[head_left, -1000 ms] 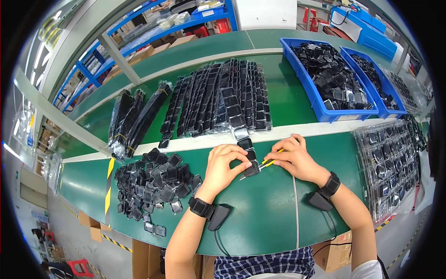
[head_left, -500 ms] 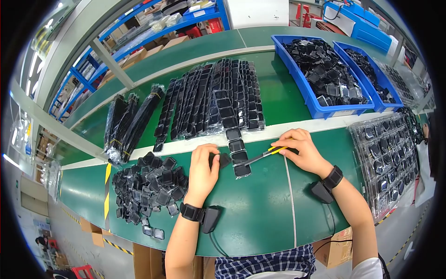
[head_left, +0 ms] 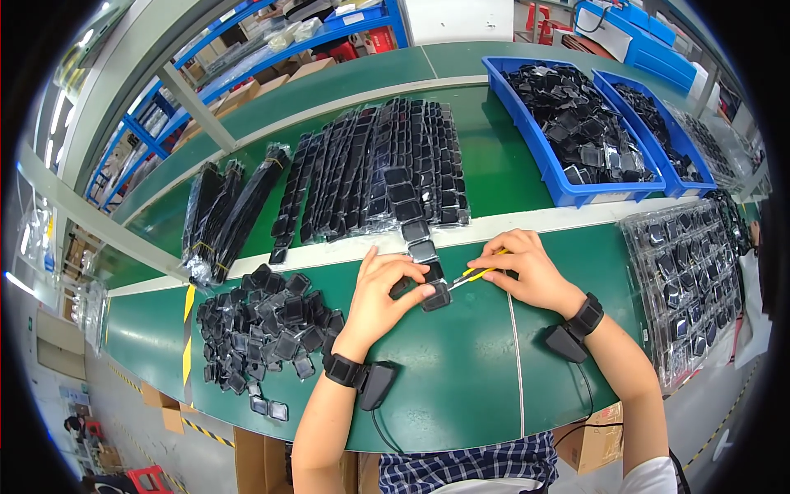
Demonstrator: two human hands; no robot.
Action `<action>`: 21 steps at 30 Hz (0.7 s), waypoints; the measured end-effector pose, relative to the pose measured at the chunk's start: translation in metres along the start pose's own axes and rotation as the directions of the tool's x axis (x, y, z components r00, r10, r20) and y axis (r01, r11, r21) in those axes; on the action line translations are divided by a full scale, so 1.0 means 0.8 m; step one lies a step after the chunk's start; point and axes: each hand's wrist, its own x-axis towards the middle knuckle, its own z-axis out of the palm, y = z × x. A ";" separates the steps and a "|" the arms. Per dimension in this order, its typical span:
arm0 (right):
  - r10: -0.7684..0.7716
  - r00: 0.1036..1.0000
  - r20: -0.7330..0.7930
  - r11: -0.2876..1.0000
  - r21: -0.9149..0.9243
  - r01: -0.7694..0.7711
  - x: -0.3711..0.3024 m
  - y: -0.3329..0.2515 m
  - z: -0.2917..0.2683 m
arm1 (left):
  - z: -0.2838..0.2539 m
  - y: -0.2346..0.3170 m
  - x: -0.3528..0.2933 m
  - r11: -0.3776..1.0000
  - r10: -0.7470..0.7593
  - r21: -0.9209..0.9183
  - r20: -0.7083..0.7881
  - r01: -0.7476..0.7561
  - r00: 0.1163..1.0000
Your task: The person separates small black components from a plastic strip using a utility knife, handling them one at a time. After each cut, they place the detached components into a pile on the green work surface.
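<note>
A strip of black square pieces [head_left: 414,231] in clear film runs from the back edge strip towards me. At its near end, my left hand [head_left: 383,296] pinches the edge by the last squares between thumb and fingers. Another dark piece [head_left: 401,287] shows inside that hand's curled fingers. To the right, my right hand [head_left: 527,267] grips yellow-handled scissors [head_left: 477,273]. Their two handles are apart and the tips reach the strip near the lowest square. Left of my left hand lies a heap of loose black squares [head_left: 267,325].
Behind lie rows of film strips [head_left: 370,177] and banded black bundles [head_left: 243,214]. Two blue bins, one nearer [head_left: 568,193] and one farther right [head_left: 679,191], hold black pieces. A clear tray of dark squares [head_left: 683,280] is at the right. Cables hang from both wrist devices.
My left hand has moved right onto the strip's near end and pinches it. The scissors have drawn back slightly and their handles are spread. The strip's end has shifted slightly right.
</note>
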 end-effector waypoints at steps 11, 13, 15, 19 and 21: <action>-0.049 0.999 -0.007 0.999 -0.009 0.049 0.000 -0.015 0.015 | 0.010 -0.004 0.005 0.995 0.059 0.083 -0.049 -0.055 0.997; -0.074 0.997 0.004 0.997 -0.014 0.074 -0.001 -0.013 0.016 | 0.011 -0.003 0.005 0.992 0.080 0.102 -0.047 -0.074 0.996; -0.098 0.995 0.025 0.995 -0.010 0.098 0.000 -0.007 0.013 | 0.011 -0.001 0.004 0.988 0.099 0.125 -0.046 -0.092 0.994; -0.139 0.975 0.175 0.989 0.077 0.127 0.001 0.005 -0.012 | 0.011 0.000 -0.001 0.974 0.128 0.198 -0.063 -0.113 0.990; -0.127 0.978 0.167 0.991 0.074 0.116 -0.004 0.006 -0.014 | 0.008 0.001 -0.002 0.971 0.122 0.216 -0.078 -0.103 0.989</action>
